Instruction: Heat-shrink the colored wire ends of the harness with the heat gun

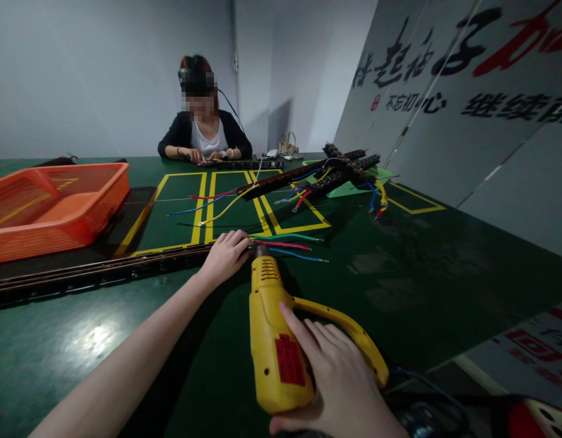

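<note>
My right hand (336, 377) was wrapped around the grip of the yellow electric drill (281, 340), holding it closed, its nose pointed away from me at the end of the long dark terminal strip (98, 271); my left hand (226, 255) lay curled over that same end of the strip, fingers bent down on it, pressing rather than lifting; just beyond the drill's nose three loose wires (290, 246), green, red and blue, ran out from the strip end across the table; the strip itself stretched away to the left of the drill along the dark green table (422, 274), whose top was glossy and threw back a pale glare near my left forearm; farther from the drill, yellow taped rectangles (235, 207) marked the surface, and an orange plastic basket (57, 207) sat well to the left; beyond the rectangles lay a heap of more terminal strips with coloured wires (345, 173); across the table from the drill a seated person (203, 137) had both hands down on another strip; grey walls closed the room, and a white board with large characters (468, 91) leaned in on the right
</note>
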A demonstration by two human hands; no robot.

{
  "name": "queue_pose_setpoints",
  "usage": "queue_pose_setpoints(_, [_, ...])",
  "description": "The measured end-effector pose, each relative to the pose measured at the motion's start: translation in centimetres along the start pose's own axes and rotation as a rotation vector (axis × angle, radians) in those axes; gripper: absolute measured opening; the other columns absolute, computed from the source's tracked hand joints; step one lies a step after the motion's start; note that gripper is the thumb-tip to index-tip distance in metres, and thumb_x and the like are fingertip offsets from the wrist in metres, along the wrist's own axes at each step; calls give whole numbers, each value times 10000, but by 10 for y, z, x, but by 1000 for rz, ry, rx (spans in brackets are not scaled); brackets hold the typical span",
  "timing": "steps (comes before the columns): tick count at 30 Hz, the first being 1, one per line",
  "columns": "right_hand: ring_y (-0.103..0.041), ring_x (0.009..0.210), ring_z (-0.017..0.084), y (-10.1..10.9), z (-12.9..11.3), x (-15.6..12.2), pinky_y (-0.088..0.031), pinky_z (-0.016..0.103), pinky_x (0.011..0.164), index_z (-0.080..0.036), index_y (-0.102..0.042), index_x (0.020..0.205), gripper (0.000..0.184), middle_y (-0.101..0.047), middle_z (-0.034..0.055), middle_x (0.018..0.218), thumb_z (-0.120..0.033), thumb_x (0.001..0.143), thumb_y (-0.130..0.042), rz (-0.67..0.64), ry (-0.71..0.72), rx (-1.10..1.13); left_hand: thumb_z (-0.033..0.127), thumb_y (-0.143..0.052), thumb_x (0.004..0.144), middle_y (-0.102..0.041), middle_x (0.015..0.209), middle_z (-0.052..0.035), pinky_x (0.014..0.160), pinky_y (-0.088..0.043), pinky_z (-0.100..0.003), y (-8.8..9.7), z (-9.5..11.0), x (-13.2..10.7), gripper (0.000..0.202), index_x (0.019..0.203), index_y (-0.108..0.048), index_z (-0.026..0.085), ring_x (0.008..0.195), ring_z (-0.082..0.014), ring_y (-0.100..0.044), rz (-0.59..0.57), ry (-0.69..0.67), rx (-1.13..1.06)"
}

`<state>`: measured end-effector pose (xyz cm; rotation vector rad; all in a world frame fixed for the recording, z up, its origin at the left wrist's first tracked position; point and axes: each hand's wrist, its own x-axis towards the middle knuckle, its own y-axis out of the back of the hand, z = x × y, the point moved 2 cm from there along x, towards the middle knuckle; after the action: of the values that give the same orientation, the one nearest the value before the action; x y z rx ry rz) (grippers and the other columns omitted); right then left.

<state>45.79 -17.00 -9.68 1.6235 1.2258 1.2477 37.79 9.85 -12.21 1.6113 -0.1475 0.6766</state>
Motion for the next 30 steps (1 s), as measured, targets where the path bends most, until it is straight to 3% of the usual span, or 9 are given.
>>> queue_pose_setpoints(11, [-653,932,257,22,32,-39,-513,346,780,-182,-141,1497,1257,-631,95,1182,-789,529,-666,93,-40,-200,323,-292,976,-587,955,-85,729,-400,-338,3,4,1,299,1021,-552,183,890,-215,-528,-22,-3,114])
queue_pose_setpoints(15, [-660,868,256,21,38,-49,-518,336,721,-146,-200,1483,1235,-651,109,1134,-769,531,-683,199,-84,-314,316,-290,977,-580,959,-83,715,-396,-334,2,4,1,296,1043,-545,182,889,-215,-529,-16,18,80])
queue_pose_setpoints(24, [-654,828,260,9,19,-37,-505,345,698,-77,-213,1468,1218,-677,122,1024,-754,564,-670,283,-139,-380,304,-310,973,-574,968,-82,732,-404,-334,-2,1,3,264,1012,-538,176,892,-216,-531,1,84,40])
queue_pose_setpoints(30, [-635,827,262,0,-4,-16,-499,358,712,-95,-203,1466,1236,-661,105,965,-749,541,-696,244,-109,-267,308,-316,972,-569,971,-83,745,-411,-338,-4,-1,4,265,1010,-543,176,886,-218,-522,0,69,41])
